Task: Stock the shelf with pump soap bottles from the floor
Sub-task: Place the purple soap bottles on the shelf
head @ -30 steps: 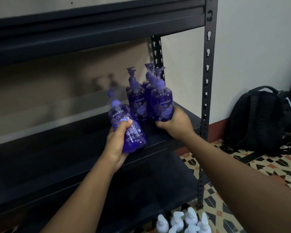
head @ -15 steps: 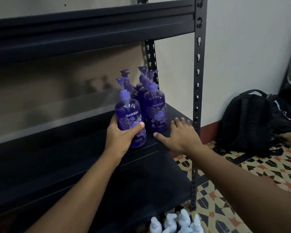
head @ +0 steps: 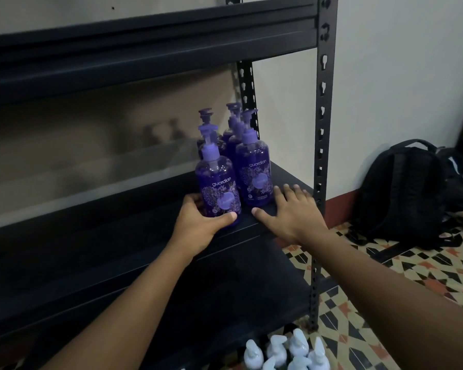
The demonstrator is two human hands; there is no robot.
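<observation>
An upright bottle (head: 217,186) on the shelf (head: 134,236) is gripped by the left hand (head: 198,222); the right hand (head: 292,212) is spread flat, holding nothing.

Overall level: dim, with a cool cast. The brightest surface is the pale wall (head: 398,76) on the right. The dark shelf (head: 104,244) and the underside of the tier above it lose nearly all detail.

Soft shadows of pump heads fall on the back panel (head: 161,129), left of the bottles, so the light comes from the right.

The front pump soap bottle (head: 217,188) is sharp, its lettering legible, with a faint sheen on the plastic. The forearms (head: 123,311) near the lower edge look soft and smeared. The white bottles (head: 286,351) at the bottom are blurred and pale.

The backpack (head: 401,196) reads as a near-black mass. The upright post (head: 322,156) leans slightly, which is wide-angle distortion.
</observation>
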